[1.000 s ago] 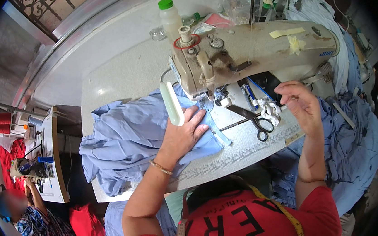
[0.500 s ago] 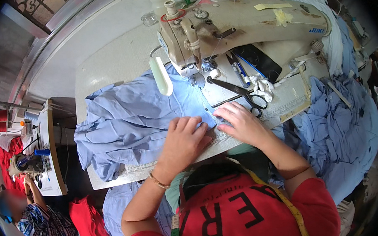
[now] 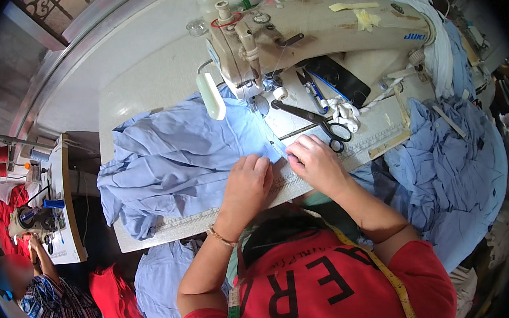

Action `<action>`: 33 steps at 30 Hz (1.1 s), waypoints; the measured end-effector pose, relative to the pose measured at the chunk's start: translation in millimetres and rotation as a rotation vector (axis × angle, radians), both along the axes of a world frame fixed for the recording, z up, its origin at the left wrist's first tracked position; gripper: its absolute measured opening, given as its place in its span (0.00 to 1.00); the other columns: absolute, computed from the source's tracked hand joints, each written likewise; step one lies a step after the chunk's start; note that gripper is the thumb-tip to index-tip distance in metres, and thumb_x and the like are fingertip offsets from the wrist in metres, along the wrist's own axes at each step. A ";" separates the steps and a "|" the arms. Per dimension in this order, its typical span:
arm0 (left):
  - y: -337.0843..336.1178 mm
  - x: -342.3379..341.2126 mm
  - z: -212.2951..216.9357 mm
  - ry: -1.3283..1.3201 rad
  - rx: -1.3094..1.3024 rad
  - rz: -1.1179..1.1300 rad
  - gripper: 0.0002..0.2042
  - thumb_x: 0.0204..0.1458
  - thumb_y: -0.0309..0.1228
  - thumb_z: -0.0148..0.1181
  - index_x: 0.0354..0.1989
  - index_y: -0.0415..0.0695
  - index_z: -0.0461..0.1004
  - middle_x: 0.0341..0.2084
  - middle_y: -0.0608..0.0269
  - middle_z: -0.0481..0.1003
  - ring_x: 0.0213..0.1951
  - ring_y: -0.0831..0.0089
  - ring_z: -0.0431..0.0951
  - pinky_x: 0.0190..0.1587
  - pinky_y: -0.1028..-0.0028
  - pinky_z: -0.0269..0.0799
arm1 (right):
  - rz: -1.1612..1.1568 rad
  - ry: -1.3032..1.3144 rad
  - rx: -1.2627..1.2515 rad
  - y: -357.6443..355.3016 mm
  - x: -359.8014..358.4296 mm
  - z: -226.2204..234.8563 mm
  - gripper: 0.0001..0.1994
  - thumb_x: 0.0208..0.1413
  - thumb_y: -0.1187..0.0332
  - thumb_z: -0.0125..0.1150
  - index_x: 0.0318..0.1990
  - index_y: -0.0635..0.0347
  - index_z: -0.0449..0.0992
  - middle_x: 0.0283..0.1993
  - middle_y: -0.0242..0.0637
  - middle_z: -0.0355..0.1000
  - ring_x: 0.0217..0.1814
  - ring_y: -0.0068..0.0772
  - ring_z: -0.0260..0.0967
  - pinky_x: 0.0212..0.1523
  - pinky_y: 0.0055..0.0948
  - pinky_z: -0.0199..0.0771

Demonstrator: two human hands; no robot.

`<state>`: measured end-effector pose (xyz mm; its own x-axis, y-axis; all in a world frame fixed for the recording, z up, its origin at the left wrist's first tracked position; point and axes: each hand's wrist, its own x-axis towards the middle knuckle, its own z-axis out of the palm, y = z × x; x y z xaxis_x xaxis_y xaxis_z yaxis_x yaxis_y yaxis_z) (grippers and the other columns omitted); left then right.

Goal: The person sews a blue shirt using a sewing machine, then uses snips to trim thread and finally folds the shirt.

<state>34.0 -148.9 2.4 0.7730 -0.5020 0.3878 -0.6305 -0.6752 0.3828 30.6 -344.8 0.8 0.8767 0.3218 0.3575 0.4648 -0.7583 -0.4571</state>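
A light blue cloth garment (image 3: 168, 149) lies bunched over the left of the sewing table, its right edge running back to the needle area of the beige sewing machine (image 3: 333, 25). My left hand (image 3: 247, 178) is closed on the garment's near edge, fingers curled and thumb hidden. Close by on the right, my right hand (image 3: 317, 164) pinches the edge strip of the same cloth. Just beyond the right hand lie black-handled scissors (image 3: 312, 120), touching nothing in my hands. A pale green lamp (image 3: 211, 97) hangs beside the machine head, over the cloth.
Right of the scissors are a white cord bundle (image 3: 343, 113), a dark phone-like slab (image 3: 339, 80) and small snips (image 3: 311, 90). More blue cloth (image 3: 445, 171) is heaped at right. At far left another person (image 3: 52, 289) sits at a second sewing machine (image 3: 30, 220).
The fingers of both hands have drawn in from lying spread on the cloth to gripping its near edge. The whole view has shifted slightly.
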 end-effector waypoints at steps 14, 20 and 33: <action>-7.8 -6.5 5.2 0.179 -0.138 0.073 0.08 0.48 0.26 0.59 0.37 0.42 0.77 0.38 0.57 0.73 0.39 0.56 0.73 0.43 0.64 0.67 | -0.026 0.292 0.383 3.7 -2.0 6.3 0.09 0.54 0.76 0.56 0.43 0.62 0.73 0.33 0.45 0.74 0.35 0.43 0.74 0.37 0.35 0.74; -22.0 -3.0 -1.4 0.286 -0.229 0.171 0.10 0.49 0.35 0.63 0.34 0.42 0.78 0.39 0.60 0.73 0.43 0.61 0.71 0.48 0.64 0.61 | -0.021 0.436 0.676 3.3 -2.6 -4.2 0.13 0.55 0.77 0.57 0.49 0.60 0.72 0.31 0.38 0.74 0.32 0.25 0.72 0.36 0.26 0.73; -24.8 0.5 -8.4 0.217 -0.255 0.205 0.06 0.44 0.29 0.61 0.30 0.43 0.78 0.34 0.63 0.74 0.40 0.62 0.71 0.45 0.65 0.61 | 0.015 0.219 0.503 8.8 -4.8 -3.7 0.10 0.53 0.78 0.54 0.43 0.61 0.72 0.36 0.43 0.74 0.38 0.42 0.74 0.38 0.35 0.74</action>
<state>34.5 -173.7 -6.0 0.9251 -0.2375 0.2964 -0.3784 -0.6448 0.6642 25.8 -336.0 -2.8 0.9446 0.1712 0.2800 0.3269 -0.4154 -0.8489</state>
